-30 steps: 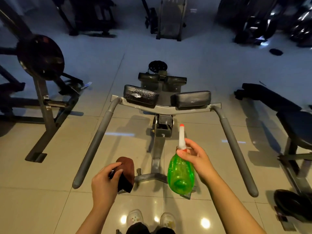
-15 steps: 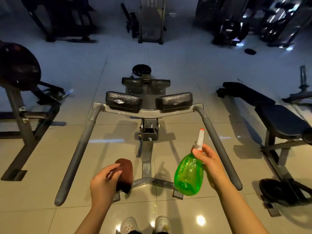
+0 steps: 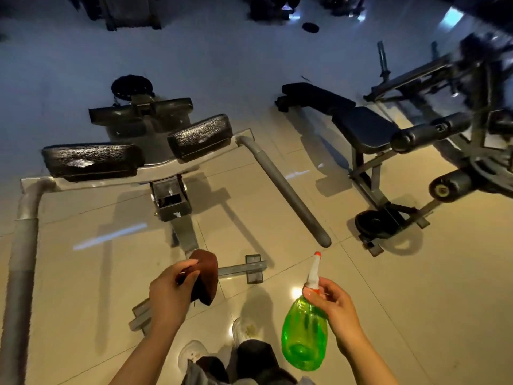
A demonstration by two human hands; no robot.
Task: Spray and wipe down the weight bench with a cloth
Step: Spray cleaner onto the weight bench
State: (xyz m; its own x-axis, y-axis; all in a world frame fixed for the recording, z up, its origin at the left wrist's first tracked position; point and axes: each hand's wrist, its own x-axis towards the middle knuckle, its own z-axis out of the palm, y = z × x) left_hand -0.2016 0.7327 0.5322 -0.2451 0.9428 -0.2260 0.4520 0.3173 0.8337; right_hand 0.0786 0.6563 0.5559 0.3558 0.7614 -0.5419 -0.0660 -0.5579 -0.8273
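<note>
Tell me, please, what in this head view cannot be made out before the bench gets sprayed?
- Machine at the right edge: smeared by motion blur and cut off by the frame.
- Equipment along the top edge: dark and cropped.
- Liquid level in the green spray bottle: unclear through the tinted plastic.
- Trigger side of the bottle: covered by the right hand.
- Part of the brown cloth: behind the left hand.

We are standing before the padded machine (image 3: 133, 162), with the weight bench (image 3: 352, 120) lying to its right. We are holding the cloth (image 3: 206, 276) left of the spray bottle (image 3: 304, 334).
</note>
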